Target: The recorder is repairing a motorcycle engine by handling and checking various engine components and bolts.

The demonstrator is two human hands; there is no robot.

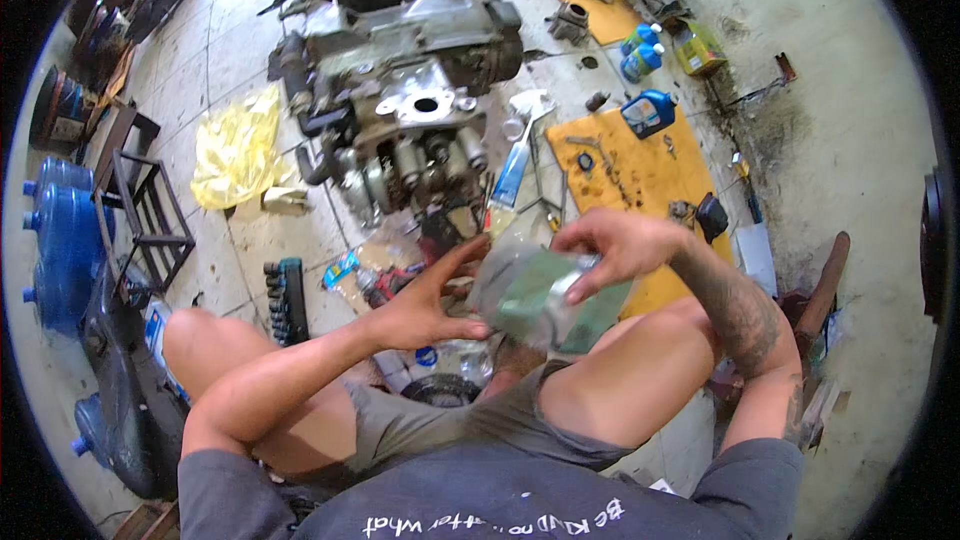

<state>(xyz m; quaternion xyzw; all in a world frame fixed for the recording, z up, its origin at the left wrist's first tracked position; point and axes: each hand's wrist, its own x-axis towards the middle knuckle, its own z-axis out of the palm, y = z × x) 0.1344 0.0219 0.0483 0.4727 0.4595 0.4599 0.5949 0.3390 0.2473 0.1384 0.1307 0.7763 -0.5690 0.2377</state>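
My right hand [625, 248] grips a clear plastic packet [535, 305] with a green sheet in it, thumb on top and fingers at its far edge. The packet hangs above my lap, between my knees. My left hand [435, 300] is at the packet's left edge, thumb and fingers spread apart around it; whether they touch it I cannot make out. Just beyond stands a partly stripped engine [420, 120], its metal flange facing up. Between it and the packet lies a blue and white tube [512, 172].
A socket set [286, 300] lies left of my hands, near a yellow plastic bag [238, 150]. On the right, orange cardboard [640, 165] bears small parts and a blue bottle [649, 113]. A metal frame [150, 215] and large blue water jugs [62, 240] stand at far left.
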